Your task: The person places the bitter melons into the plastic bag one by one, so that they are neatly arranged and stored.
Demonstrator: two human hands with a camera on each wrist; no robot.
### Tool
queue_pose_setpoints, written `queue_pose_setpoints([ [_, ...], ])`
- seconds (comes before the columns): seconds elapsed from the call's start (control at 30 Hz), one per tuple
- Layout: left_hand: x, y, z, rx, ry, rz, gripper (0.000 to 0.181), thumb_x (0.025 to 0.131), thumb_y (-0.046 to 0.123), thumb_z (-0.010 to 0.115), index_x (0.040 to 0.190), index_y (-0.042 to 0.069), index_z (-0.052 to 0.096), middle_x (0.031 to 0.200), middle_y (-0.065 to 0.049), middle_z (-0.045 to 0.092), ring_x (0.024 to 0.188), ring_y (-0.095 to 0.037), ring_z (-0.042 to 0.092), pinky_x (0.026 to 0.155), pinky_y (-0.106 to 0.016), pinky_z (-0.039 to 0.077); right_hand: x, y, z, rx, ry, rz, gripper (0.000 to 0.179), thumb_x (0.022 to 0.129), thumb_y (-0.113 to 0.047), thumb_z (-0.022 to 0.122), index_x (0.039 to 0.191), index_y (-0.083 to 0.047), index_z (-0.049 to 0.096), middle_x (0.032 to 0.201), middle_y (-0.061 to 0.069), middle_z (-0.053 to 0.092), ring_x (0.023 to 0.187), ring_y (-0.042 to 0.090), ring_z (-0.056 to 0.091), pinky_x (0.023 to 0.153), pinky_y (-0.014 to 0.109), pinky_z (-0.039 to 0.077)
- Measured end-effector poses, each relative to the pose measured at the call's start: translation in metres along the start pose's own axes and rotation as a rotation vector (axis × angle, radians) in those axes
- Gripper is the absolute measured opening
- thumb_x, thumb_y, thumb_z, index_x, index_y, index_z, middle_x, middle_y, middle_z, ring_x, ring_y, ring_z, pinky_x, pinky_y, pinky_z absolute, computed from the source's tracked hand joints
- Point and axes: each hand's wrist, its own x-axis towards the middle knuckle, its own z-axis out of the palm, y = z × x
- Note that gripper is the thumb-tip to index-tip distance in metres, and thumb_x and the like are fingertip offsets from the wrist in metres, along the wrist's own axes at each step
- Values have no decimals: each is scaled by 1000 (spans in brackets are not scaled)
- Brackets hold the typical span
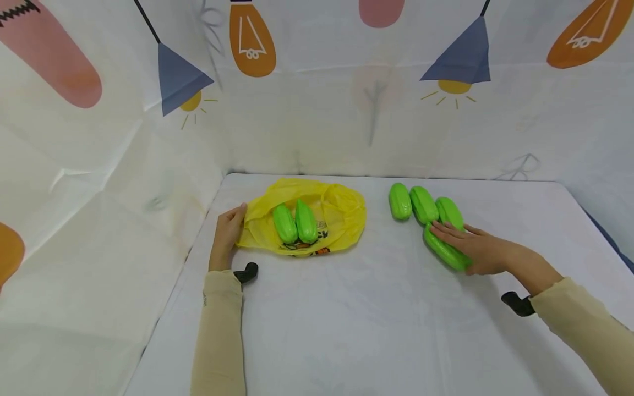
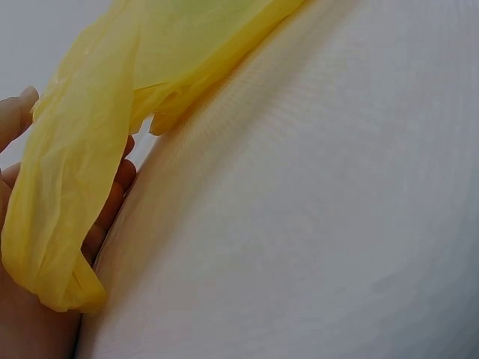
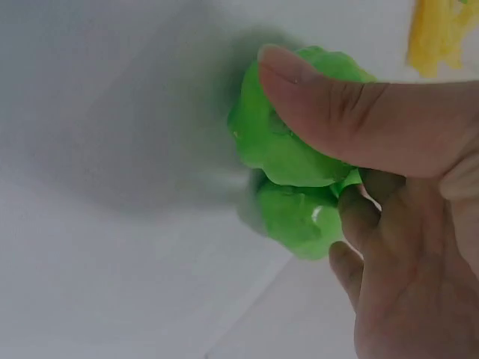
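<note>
At the left of the table, my left hand (image 1: 228, 226) holds the left edge of a yellow plastic bag (image 1: 342, 220). The left wrist view shows the bag's thin film (image 2: 71, 179) lying between thumb and fingers. Two green ribbed toy cucumbers (image 1: 284, 224) lie side by side at the bag, within its yellow outline. On the right, my right hand (image 1: 482, 250) grips another green cucumber (image 1: 446, 250), lying slantwise. In the right wrist view my thumb (image 3: 337, 112) crosses that cucumber's lobed end (image 3: 299, 161), with the fingers partly hidden on its far side.
Three more cucumbers (image 1: 424, 204) stand in a row just beyond the gripped one, the rightmost right up against it. The white table (image 1: 346, 330) ends at a back edge before a printed cloth wall (image 1: 307, 126). Cloth also hangs along the left side.
</note>
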Motion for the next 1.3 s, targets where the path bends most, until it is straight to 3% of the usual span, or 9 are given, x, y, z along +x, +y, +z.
queue_pose_setpoints([
  [0.2, 2, -2, -1, -7, 2, 2, 70, 90, 67, 51, 117, 4, 68, 108, -6, 61, 83, -9, 53, 71, -18, 45, 2, -2, 1, -97, 87, 2, 111, 67, -34, 89, 153, -9, 24, 158, 19, 25, 144, 42, 25, 113, 61, 19],
  [0.33, 2, -2, -1, -22, 5, 4, 69, 91, 66, 52, 119, 4, 68, 106, -3, 62, 82, -8, 53, 71, -17, 46, 3, -4, 3, -117, 128, -12, 113, 65, -46, 87, 151, -3, 28, 156, 21, 27, 142, 43, 28, 112, 61, 21],
  [0.57, -1, -2, 1, -8, 0, -10, 67, 92, 65, 51, 116, 4, 68, 101, -3, 60, 80, -9, 52, 69, -18, 45, 1, -3, 3, -68, 62, 9, 120, 65, -49, 86, 155, -7, 19, 157, 25, 23, 142, 44, 27, 112, 64, 18],
  [0.73, -1, -2, 2, -8, -8, -16, 67, 92, 65, 51, 115, 5, 68, 100, -3, 60, 80, -10, 52, 69, -19, 45, 1, -2, 3, -82, 36, 9, 120, 65, -51, 85, 156, -14, 17, 160, 20, 19, 132, 45, 44, 111, 65, 18],
  [0.9, 2, -1, 0, -6, 0, 10, 65, 92, 65, 51, 108, 3, 68, 90, 1, 59, 76, -11, 51, 67, -20, 44, 1, -3, 4, -104, 58, 15, 116, 65, -51, 86, 155, -16, 22, 161, 16, 20, 127, 45, 50, 110, 65, 20],
  [1.1, 3, -1, 0, -5, 7, -9, 68, 91, 66, 51, 118, 6, 68, 104, -4, 61, 82, -11, 52, 72, -19, 45, 3, -4, 5, -120, 88, 8, 113, 65, -51, 86, 153, -13, 26, 159, 17, 24, 125, 43, 52, 109, 65, 24],
  [1.3, 3, -3, 0, -16, 5, 2, 68, 91, 65, 52, 115, 4, 68, 101, -4, 61, 80, -11, 52, 70, -19, 45, 4, -6, 6, -126, 94, 15, 111, 65, -51, 86, 152, -11, 28, 158, 18, 26, 124, 42, 54, 108, 65, 26],
])
